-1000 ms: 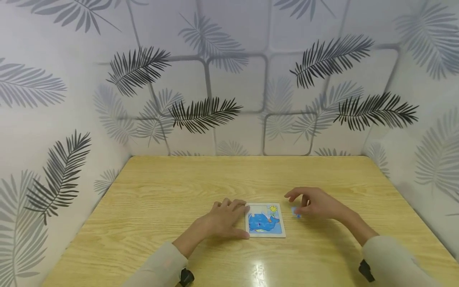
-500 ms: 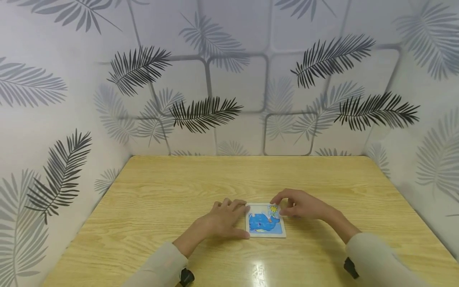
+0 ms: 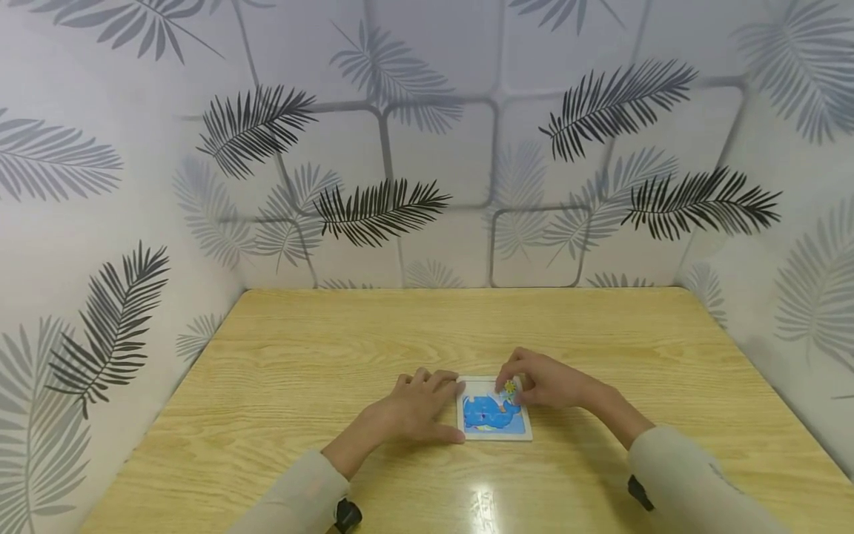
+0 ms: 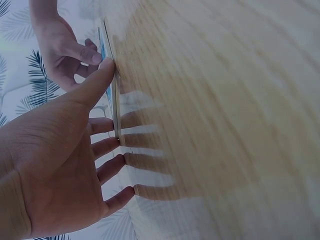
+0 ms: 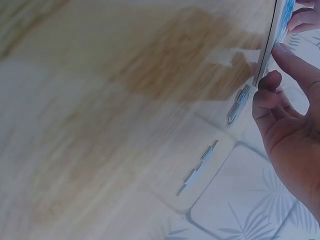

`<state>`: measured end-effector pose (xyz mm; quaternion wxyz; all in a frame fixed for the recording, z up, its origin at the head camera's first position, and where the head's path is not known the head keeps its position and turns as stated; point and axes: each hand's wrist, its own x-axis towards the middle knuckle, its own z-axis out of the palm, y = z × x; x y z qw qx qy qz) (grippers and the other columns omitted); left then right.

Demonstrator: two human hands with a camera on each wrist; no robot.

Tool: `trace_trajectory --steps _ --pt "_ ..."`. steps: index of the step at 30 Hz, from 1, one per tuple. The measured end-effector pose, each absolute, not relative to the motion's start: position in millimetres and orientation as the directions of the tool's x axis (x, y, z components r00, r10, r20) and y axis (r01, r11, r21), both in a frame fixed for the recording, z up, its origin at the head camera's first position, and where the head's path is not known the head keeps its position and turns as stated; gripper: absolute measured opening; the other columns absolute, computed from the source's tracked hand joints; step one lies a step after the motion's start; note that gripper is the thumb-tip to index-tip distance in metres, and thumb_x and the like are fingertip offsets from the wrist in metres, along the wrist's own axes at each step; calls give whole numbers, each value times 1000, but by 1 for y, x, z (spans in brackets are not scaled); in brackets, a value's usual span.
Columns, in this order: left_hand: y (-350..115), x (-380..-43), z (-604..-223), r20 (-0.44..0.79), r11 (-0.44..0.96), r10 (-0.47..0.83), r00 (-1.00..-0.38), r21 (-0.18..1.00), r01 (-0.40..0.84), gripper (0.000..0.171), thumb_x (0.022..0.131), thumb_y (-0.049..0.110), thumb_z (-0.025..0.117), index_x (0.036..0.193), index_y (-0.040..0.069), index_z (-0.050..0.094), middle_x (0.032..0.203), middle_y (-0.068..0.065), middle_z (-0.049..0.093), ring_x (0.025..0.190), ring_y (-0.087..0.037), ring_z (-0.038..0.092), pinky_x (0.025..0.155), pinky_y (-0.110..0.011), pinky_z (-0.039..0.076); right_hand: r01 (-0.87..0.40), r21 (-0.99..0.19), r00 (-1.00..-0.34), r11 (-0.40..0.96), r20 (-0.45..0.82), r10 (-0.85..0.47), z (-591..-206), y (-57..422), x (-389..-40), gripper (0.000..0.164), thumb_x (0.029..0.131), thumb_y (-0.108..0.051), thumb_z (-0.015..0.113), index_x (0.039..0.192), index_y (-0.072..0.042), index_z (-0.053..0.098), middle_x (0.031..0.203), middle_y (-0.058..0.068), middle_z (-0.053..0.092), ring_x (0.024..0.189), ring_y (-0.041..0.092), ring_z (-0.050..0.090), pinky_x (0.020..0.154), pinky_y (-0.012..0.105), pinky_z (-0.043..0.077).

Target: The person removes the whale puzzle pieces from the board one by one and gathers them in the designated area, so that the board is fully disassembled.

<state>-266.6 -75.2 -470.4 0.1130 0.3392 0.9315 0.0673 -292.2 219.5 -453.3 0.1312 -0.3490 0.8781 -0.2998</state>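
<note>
Rests the left hand (image 3: 416, 410), with fingers spread, along the left edge of a white-framed whale puzzle (image 3: 492, 417), flat on a wood-grain table (image 3: 320, 326) before leaf-patterned walls (image 3: 440, 170). Pinches the sun-printed corner (image 3: 511, 387) at the puzzle's upper right between thumb and finger of the right hand (image 3: 554, 381). Has two loose pieces (image 5: 238, 106) nearby, caught in the right wrist view.

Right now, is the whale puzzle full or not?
Not full: the head view shows a pale bare patch at upper left of the whale puzzle; right fingers partly cover its upper right.
</note>
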Motion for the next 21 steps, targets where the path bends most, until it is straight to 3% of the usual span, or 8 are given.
trace_trajectory --steps 9,21 --pt "-75 -266 -466 -184 769 639 -747 195 609 88 94 68 62 164 21 35 168 -2 30 144 -30 35 114 -59 31 -598 -569 -701 564 30 -713 -453 216 -292 26 89 0 79 110 -15 78 103 7 57 74 11 48 68 27 47" --pt "-74 -256 -451 -184 766 642 -744 194 613 84 96 66 61 162 21 37 166 -1 33 146 -28 35 114 -58 32 -616 -525 -713 588 53 -699 -449 218 -291 27 89 3 76 111 -13 81 107 6 64 72 8 50 67 25 49"
